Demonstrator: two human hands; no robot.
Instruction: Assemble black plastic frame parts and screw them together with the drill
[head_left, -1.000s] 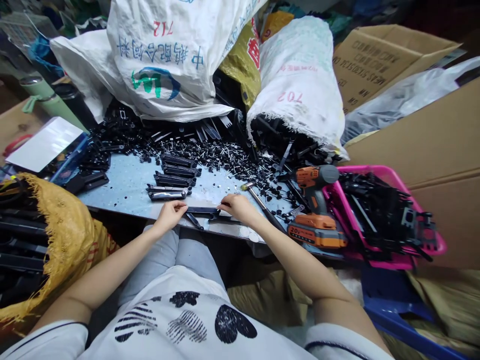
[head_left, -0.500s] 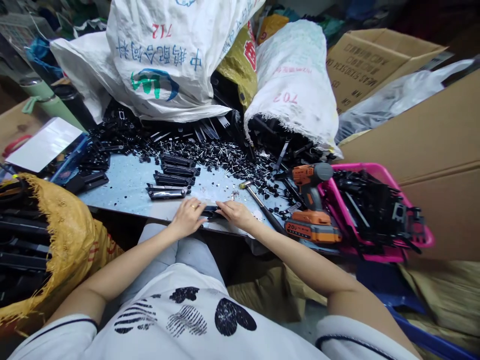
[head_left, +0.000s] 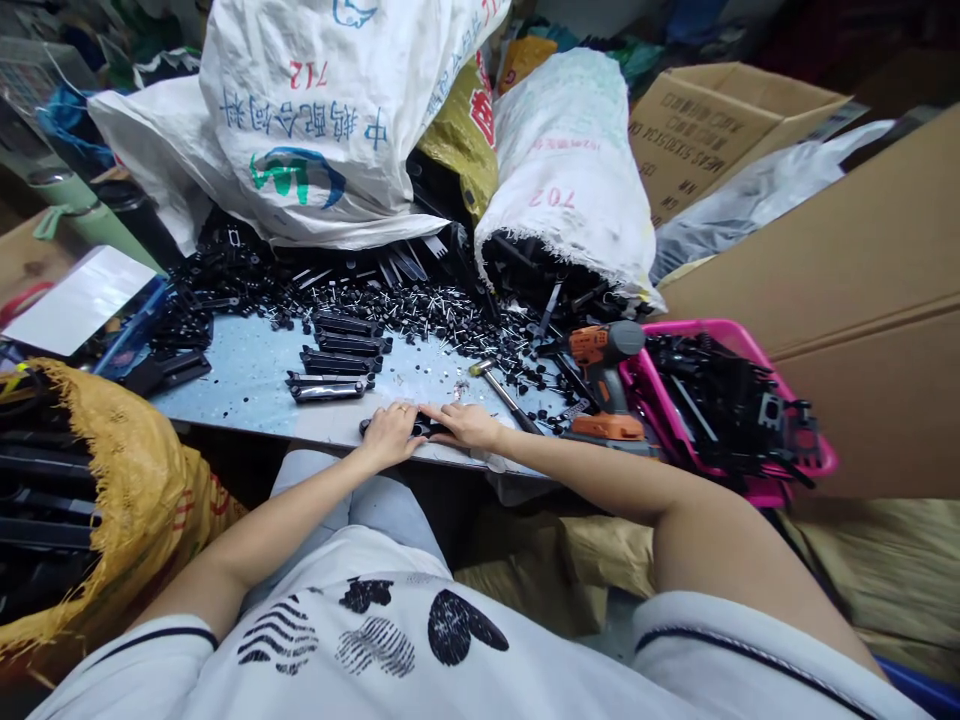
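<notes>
At the front edge of the table, my left hand (head_left: 391, 436) is closed on a long black plastic part (head_left: 426, 424). My right hand (head_left: 469, 426) grips the same part farther right, and the two hands nearly touch. One rounded end of it sticks out left of my left hand; fingers hide much of the rest. Just beyond my left hand lie several similar black assembled bars (head_left: 345, 352) in a row. A hammer (head_left: 510, 397) with a yellowish head rests beyond my right hand.
An orange and black cordless drill (head_left: 606, 375) stands at the right beside a pink basket (head_left: 750, 345) of black parts. Loose pins and black pieces (head_left: 420, 310) are heaped at the back below white woven sacks (head_left: 300, 110). A yellow sack (head_left: 142, 470) stands left.
My left hand has moved right along the black part, closer to my right hand, and the part's left end now shows. The view has shifted slightly.
</notes>
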